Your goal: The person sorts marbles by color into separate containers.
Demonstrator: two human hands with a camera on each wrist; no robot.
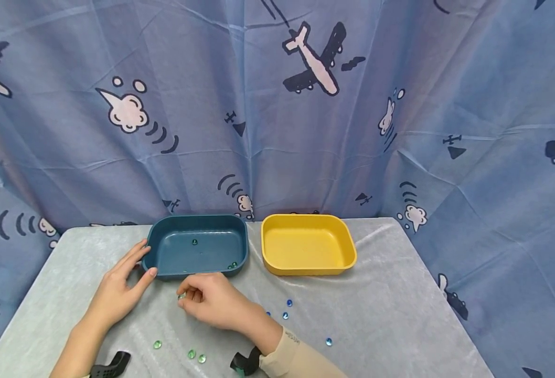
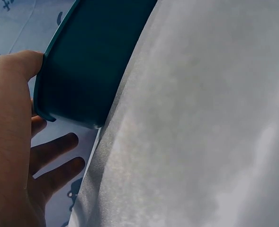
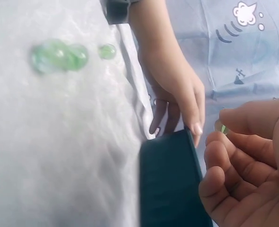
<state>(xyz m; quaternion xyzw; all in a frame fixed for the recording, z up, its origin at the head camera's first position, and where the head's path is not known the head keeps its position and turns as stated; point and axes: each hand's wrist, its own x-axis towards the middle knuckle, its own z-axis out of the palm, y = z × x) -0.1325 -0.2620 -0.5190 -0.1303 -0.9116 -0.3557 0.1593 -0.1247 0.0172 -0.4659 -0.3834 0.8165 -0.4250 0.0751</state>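
Note:
My right hand (image 1: 216, 302) pinches a clear green glass marble (image 3: 220, 126) between thumb and finger, just in front of the teal tray's near wall. My left hand (image 1: 117, 294) rests against the left end of the teal tray (image 1: 197, 275), thumb on the near corner of the rim and other fingers fairly straight along the side. In the left wrist view some of those fingers hang free outside the tray. Several dark green marbles (image 1: 194, 242) lie inside it. Light green marbles (image 1: 192, 354) sit on the cloth between my forearms.
A yellow tray (image 1: 308, 272) stands right of the teal one, a narrow gap between them. Several blue marbles (image 1: 285, 315) lie on the grey cloth (image 1: 400, 315) in front of it, one partly behind my right forearm. A patterned blue curtain (image 1: 258, 105) hangs behind the table.

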